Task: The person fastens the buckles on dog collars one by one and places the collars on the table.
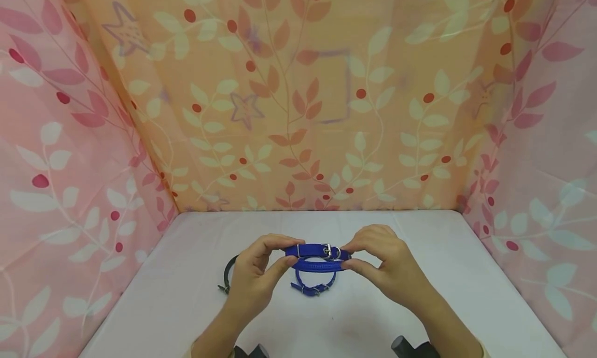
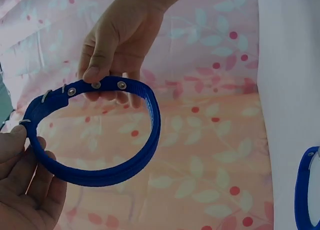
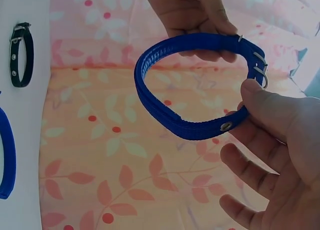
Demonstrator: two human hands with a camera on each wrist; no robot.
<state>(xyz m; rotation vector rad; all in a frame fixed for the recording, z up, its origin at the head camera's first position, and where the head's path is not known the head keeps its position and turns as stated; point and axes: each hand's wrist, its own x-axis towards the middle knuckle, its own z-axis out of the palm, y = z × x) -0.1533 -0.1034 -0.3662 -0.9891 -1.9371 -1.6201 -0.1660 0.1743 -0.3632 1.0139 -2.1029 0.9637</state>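
A blue buckled collar [image 1: 311, 251] is raised above the table, stretched between both hands. My left hand [image 1: 255, 275] pinches its left end between thumb and fingers. At the other end, near the silver buckle and ring, my right hand [image 1: 392, 265] pinches the band. In the right wrist view the collar [image 3: 159, 121] is a closed loop with a metal eyelet beside the right thumb. On the table below lies a second blue collar [image 1: 313, 290], its upper part hidden by the held one. A dark collar [image 1: 227, 275] is partly covered by my left hand.
The white tabletop [image 1: 364, 316] extends around the collars. Pink patterned cloth walls [image 1: 70, 202] stand at the left and right, and an orange one [image 1: 298, 156] at the back. Dark cylindrical objects [image 1: 400, 344] show at the bottom edge near both forearms.
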